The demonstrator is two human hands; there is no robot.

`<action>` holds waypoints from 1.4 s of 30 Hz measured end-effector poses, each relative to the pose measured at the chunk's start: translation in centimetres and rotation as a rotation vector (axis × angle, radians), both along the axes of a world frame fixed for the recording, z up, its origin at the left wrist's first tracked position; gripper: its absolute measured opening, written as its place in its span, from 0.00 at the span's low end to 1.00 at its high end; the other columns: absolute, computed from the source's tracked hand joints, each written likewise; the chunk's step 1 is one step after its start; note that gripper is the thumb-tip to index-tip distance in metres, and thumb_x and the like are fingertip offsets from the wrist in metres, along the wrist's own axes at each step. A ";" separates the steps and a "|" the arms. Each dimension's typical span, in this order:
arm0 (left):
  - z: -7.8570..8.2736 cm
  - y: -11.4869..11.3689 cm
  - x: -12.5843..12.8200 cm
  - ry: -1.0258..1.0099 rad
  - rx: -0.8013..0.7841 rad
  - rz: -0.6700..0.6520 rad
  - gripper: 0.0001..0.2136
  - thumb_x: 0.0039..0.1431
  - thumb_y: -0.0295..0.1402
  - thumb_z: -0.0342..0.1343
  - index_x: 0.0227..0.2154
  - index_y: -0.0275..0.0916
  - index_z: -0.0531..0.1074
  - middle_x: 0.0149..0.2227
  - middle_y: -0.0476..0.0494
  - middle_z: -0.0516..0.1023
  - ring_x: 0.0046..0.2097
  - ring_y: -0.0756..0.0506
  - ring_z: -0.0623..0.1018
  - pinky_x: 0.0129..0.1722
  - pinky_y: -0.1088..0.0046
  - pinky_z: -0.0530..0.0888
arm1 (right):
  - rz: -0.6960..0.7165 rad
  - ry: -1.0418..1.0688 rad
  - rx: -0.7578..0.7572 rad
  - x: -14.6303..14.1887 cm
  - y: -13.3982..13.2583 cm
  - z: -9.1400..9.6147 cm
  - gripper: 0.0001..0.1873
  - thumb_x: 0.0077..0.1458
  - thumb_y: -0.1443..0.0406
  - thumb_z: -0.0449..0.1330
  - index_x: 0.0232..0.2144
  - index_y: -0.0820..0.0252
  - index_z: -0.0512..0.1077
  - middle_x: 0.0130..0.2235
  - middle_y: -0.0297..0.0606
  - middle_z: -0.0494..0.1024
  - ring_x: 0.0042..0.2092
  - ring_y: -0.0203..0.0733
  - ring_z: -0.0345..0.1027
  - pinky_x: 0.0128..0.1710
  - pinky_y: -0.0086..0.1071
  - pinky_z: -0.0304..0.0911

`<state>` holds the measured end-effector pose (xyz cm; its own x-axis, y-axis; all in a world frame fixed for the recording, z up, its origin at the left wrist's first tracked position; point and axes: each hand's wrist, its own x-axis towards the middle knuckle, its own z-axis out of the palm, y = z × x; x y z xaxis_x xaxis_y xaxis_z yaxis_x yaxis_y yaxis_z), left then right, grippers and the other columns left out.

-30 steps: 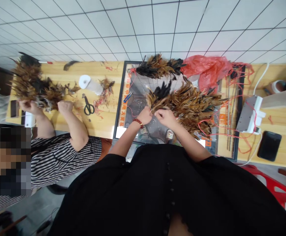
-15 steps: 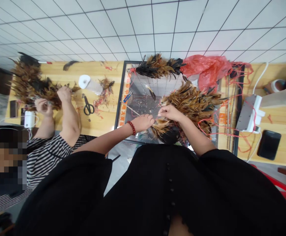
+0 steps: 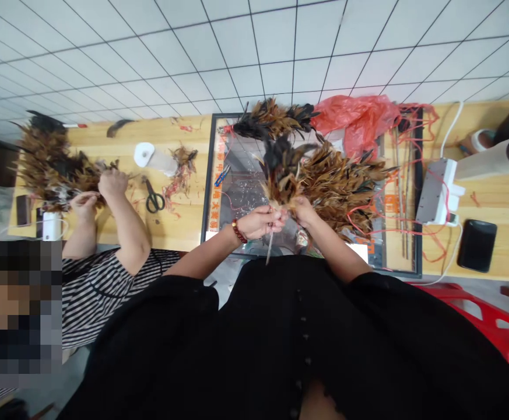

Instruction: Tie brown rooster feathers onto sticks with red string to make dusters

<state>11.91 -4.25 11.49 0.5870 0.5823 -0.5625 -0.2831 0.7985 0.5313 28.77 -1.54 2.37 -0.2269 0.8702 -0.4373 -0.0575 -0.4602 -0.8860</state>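
My left hand (image 3: 262, 222) is closed around the thin stick (image 3: 269, 248) of a partly feathered duster. Its brown and black feathers (image 3: 283, 169) point away from me, toward the wall, while the bare end of the stick points at my body. My right hand (image 3: 303, 211) is closed at the base of these feathers, right beside my left fingers; exactly what is pinched there is too small to make out. Just beyond my right hand lies a large pile of brown feathers (image 3: 339, 181). Beneath both hands is a black-framed glass panel (image 3: 241, 198).
A blue cutter (image 3: 222, 175) lies left on the glass; another feather bundle (image 3: 271, 119) and a red plastic bag (image 3: 359, 119) are behind. Red string trails right toward a power strip (image 3: 435, 192) and phone (image 3: 477, 245). At left, a co-worker's hands (image 3: 113, 184) handle feathers near scissors (image 3: 153, 198).
The duster has swung round: its feathers now point to the wall and its stick toward me. My left hand has turned, and my right hand has shifted slightly right.
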 end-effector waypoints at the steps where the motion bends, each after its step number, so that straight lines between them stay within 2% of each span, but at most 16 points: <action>1: -0.2 0.1 -0.3 -0.005 -0.075 0.077 0.09 0.51 0.26 0.67 0.33 0.31 0.73 0.30 0.44 0.70 0.27 0.54 0.66 0.25 0.78 0.63 | -0.027 -0.004 -0.022 0.0 -0.1 0.0 0.21 0.37 0.49 0.68 0.18 0.59 0.69 0.19 0.31 0.68 0.24 0.34 0.59 0.25 0.30 0.58; 5: -0.9 0.8 -2.4 0.099 -0.229 0.239 0.03 0.56 0.21 0.60 0.30 0.31 0.72 0.27 0.46 0.66 0.25 0.55 0.64 0.22 0.81 0.61 | 0.047 -0.037 -0.031 -0.4 -1.3 0.7 0.19 0.33 0.50 0.68 0.21 0.60 0.74 0.21 0.31 0.71 0.26 0.33 0.58 0.29 0.29 0.55; 7: -0.9 1.0 -3.3 0.090 -0.259 0.293 0.03 0.58 0.20 0.58 0.30 0.31 0.71 0.28 0.46 0.65 0.25 0.56 0.63 0.22 0.82 0.61 | 0.134 -0.021 -0.015 -0.9 -2.3 1.2 0.20 0.37 0.48 0.66 0.23 0.60 0.76 0.22 0.31 0.71 0.27 0.34 0.59 0.29 0.29 0.54; 10: -0.1 0.6 -3.6 -0.012 -0.277 0.339 0.03 0.59 0.20 0.56 0.31 0.32 0.72 0.28 0.47 0.63 0.25 0.56 0.63 0.22 0.82 0.61 | 0.116 -0.021 -0.006 -1.4 -3.3 1.5 0.22 0.41 0.46 0.62 0.24 0.59 0.76 0.22 0.32 0.71 0.27 0.35 0.58 0.29 0.30 0.52; 15: 1.4 -0.7 -2.7 -0.039 -0.216 0.346 0.02 0.57 0.22 0.60 0.32 0.33 0.73 0.29 0.47 0.62 0.26 0.55 0.63 0.22 0.80 0.60 | -0.063 -0.051 -0.021 -1.6 -2.9 0.7 0.21 0.40 0.45 0.63 0.21 0.57 0.71 0.20 0.32 0.67 0.27 0.37 0.59 0.29 0.31 0.52; 19: 1.0 -0.3 -2.8 -0.032 -0.139 0.414 0.02 0.57 0.22 0.60 0.32 0.32 0.73 0.30 0.47 0.64 0.27 0.55 0.63 0.24 0.80 0.61 | 0.041 -0.159 -0.011 -1.3 -1.8 0.2 0.21 0.47 0.46 0.60 0.22 0.57 0.72 0.21 0.33 0.68 0.28 0.38 0.61 0.30 0.32 0.56; 21: 0.4 0.4 -3.3 -0.003 -0.135 0.442 0.03 0.56 0.21 0.61 0.31 0.33 0.72 0.29 0.47 0.64 0.27 0.55 0.63 0.24 0.80 0.61 | 0.215 -0.214 0.132 -0.3 0.0 0.4 0.20 0.52 0.48 0.58 0.25 0.58 0.75 0.25 0.35 0.73 0.31 0.40 0.64 0.34 0.33 0.59; 23: -0.2 1.0 -3.7 0.030 -0.147 0.451 0.05 0.55 0.21 0.62 0.29 0.33 0.71 0.28 0.48 0.64 0.27 0.55 0.63 0.23 0.81 0.61 | 0.346 -0.320 0.389 1.6 3.1 0.7 0.17 0.57 0.52 0.57 0.33 0.57 0.78 0.34 0.39 0.78 0.39 0.44 0.68 0.42 0.37 0.63; 25: -0.6 1.5 -4.0 0.047 -0.158 0.449 0.06 0.54 0.21 0.63 0.28 0.33 0.70 0.28 0.48 0.64 0.26 0.55 0.63 0.23 0.81 0.60 | 0.271 -0.574 0.621 3.5 7.0 0.9 0.16 0.61 0.58 0.54 0.40 0.57 0.80 0.42 0.44 0.78 0.47 0.50 0.67 0.49 0.42 0.62; 27: -0.6 1.7 -3.9 0.047 -0.151 0.447 0.06 0.54 0.21 0.63 0.29 0.33 0.70 0.29 0.48 0.64 0.26 0.56 0.63 0.23 0.82 0.60 | 0.244 -0.888 0.706 4.9 10.9 0.8 0.16 0.61 0.64 0.53 0.42 0.61 0.80 0.45 0.51 0.76 0.51 0.55 0.64 0.53 0.48 0.59; 29: -0.5 1.8 -3.7 0.036 -0.134 0.456 0.06 0.54 0.21 0.63 0.30 0.33 0.71 0.29 0.48 0.64 0.26 0.56 0.64 0.23 0.82 0.61 | 0.381 -1.068 0.772 5.3 13.7 0.5 0.16 0.59 0.69 0.53 0.42 0.63 0.80 0.45 0.53 0.75 0.53 0.58 0.62 0.55 0.53 0.55; 33: 0.0 1.8 -3.3 -0.001 -0.105 0.474 0.05 0.56 0.23 0.62 0.30 0.35 0.71 0.29 0.48 0.63 0.27 0.56 0.64 0.24 0.81 0.61 | 0.635 -1.099 0.855 5.4 16.3 -0.2 0.10 0.55 0.70 0.57 0.33 0.67 0.79 0.42 0.53 0.74 0.51 0.56 0.62 0.56 0.55 0.52; 35: 0.0 1.8 -3.2 -0.024 -0.095 0.497 0.05 0.56 0.23 0.62 0.31 0.35 0.71 0.29 0.48 0.63 0.27 0.56 0.64 0.24 0.81 0.62 | 0.578 -1.064 0.855 6.1 16.7 0.0 0.10 0.57 0.69 0.57 0.30 0.69 0.78 0.42 0.54 0.74 0.50 0.54 0.62 0.54 0.52 0.55; 38: -0.4 1.8 -3.1 -0.082 -0.084 0.551 0.04 0.57 0.23 0.61 0.31 0.35 0.71 0.30 0.48 0.64 0.27 0.56 0.65 0.24 0.81 0.62 | 0.241 -0.926 0.800 7.2 15.9 1.3 0.15 0.61 0.64 0.54 0.33 0.70 0.77 0.43 0.54 0.74 0.47 0.49 0.65 0.49 0.45 0.61; 40: -0.9 1.9 -2.9 -0.100 -0.085 0.583 0.04 0.58 0.23 0.60 0.31 0.35 0.71 0.31 0.46 0.67 0.28 0.55 0.67 0.25 0.81 0.64 | 0.038 -0.693 0.653 7.0 13.9 2.5 0.16 0.61 0.59 0.55 0.33 0.66 0.75 0.38 0.48 0.76 0.39 0.43 0.67 0.40 0.39 0.64; 42: -1.5 2.0 -2.5 -0.085 -0.094 0.597 0.03 0.59 0.23 0.59 0.31 0.34 0.71 0.33 0.44 0.71 0.32 0.53 0.72 0.27 0.80 0.66 | 0.007 -0.381 0.404 5.4 10.9 3.8 0.16 0.58 0.55 0.57 0.29 0.62 0.72 0.30 0.41 0.75 0.30 0.38 0.64 0.30 0.34 0.62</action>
